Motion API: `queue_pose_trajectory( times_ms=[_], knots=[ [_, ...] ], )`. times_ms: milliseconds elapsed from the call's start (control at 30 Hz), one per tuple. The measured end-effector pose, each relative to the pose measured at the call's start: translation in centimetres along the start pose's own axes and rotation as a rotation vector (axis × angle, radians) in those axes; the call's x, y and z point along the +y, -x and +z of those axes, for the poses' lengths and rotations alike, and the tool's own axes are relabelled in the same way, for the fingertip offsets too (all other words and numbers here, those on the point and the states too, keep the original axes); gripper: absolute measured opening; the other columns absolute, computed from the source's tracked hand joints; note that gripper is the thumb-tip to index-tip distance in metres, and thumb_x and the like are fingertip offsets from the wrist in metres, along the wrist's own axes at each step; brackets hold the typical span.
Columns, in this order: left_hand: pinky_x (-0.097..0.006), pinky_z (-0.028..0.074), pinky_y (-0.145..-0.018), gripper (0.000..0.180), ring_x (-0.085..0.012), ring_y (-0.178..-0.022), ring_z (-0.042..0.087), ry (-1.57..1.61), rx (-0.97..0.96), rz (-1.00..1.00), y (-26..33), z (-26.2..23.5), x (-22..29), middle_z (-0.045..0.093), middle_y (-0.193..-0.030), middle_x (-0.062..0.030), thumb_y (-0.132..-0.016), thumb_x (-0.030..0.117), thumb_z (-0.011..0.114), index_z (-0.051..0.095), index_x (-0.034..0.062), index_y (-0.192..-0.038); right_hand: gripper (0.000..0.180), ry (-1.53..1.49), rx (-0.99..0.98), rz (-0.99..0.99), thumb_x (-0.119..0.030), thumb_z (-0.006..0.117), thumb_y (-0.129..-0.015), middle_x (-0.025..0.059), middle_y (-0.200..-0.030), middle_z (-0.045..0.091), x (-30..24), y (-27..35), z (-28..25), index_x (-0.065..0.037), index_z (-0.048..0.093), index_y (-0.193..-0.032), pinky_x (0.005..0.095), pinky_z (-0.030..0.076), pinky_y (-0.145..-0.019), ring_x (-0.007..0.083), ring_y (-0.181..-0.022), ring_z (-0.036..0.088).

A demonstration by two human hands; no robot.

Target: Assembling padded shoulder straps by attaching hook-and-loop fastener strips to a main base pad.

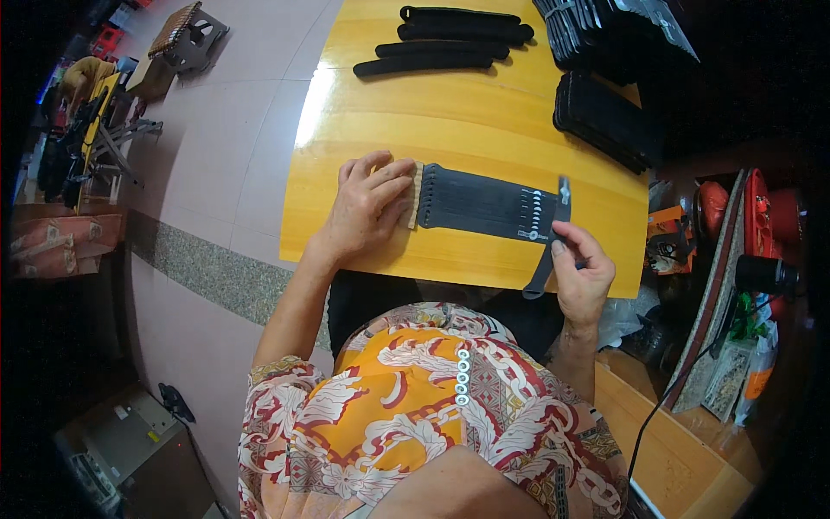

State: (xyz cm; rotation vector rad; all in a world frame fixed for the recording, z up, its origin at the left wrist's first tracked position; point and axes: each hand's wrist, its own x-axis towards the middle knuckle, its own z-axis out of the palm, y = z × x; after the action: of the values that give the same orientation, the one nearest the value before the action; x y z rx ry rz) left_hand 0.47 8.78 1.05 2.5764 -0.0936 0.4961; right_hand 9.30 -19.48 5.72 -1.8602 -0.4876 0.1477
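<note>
On the yellow table a black panel of narrow straps (475, 201) lies flat, side by side, with a row of small holes at its left end and white marks near its right end. Against the holed end sits a tan strip (417, 197). My left hand (373, 197) is curled over this strip, its thumb hidden. Beside the panel's right end, my right hand (584, 270) pinches a single black strap (543, 270) between thumb and fingers. The strap stands crosswise to the panel; its upper end has a pale, shiny patch and its lower end is rounded.
Several black straps in bundles (445, 50) lie at the table's far side. Stacks of flat black pieces (596, 117) occupy the far right, one bundle (566, 35) tied with a band. A red-and-brown shelf (713, 285) with bags stands right of the table; a stool (194, 43) is far left.
</note>
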Motion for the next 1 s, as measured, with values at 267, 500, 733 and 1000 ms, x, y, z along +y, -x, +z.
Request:
queue_pose_trajectory(
  times_ms=[267,500,733,1000],
  knots=[
    [-0.044,0.032,-0.097,0.029,-0.0312,-0.113,0.045,0.011,-0.028,-0.007,-0.1,-0.1,-0.1,0.056,-0.119,-0.0077,-0.075,0.003,0.062,0.06,0.004,-0.104,0.021,-0.064,0.091,0.097,0.007,0.055,-0.08,-0.0059,-0.071,0.047,-0.5,0.4,-1.2,0.005,0.061,-0.1,0.0151,0.03,-0.054,0.0008,-0.062,0.038],
    [-0.043,0.033,-0.094,0.026,-0.0305,-0.109,0.047,-0.014,0.01,0.016,0.0,0.1,-0.1,0.057,-0.116,-0.0071,-0.073,0.005,0.063,0.062,0.0022,-0.098,0.027,0.091,0.172,0.113,0.007,0.052,-0.08,-0.0059,-0.069,0.047,-0.8,0.3,-2.6,0.006,0.06,-0.105,0.0156,0.03,-0.052,0.0015,-0.058,0.038],
    [-0.043,0.033,-0.095,0.03,-0.0316,-0.11,0.047,-0.013,-0.001,0.018,0.0,-0.1,-0.2,0.057,-0.116,-0.0071,-0.072,0.005,0.064,0.06,0.0028,-0.102,0.021,0.245,0.19,0.097,0.004,0.057,-0.078,-0.0009,-0.071,0.055,-0.1,0.6,-3.1,0.006,0.062,-0.097,0.0192,0.035,-0.053,0.0043,-0.058,0.044],
    [-0.043,0.04,-0.089,0.038,-0.0344,-0.106,0.051,-0.024,0.28,-0.145,0.7,-2.0,-0.3,0.055,-0.115,-0.018,-0.074,0.003,0.063,0.055,0.002,-0.111,0.013,0.405,-0.134,0.035,-0.001,0.061,-0.075,0.0146,-0.069,0.06,-1.7,1.1,-1.6,0.002,0.064,-0.088,0.0289,0.044,-0.056,0.0222,-0.059,0.058]
  ],
)
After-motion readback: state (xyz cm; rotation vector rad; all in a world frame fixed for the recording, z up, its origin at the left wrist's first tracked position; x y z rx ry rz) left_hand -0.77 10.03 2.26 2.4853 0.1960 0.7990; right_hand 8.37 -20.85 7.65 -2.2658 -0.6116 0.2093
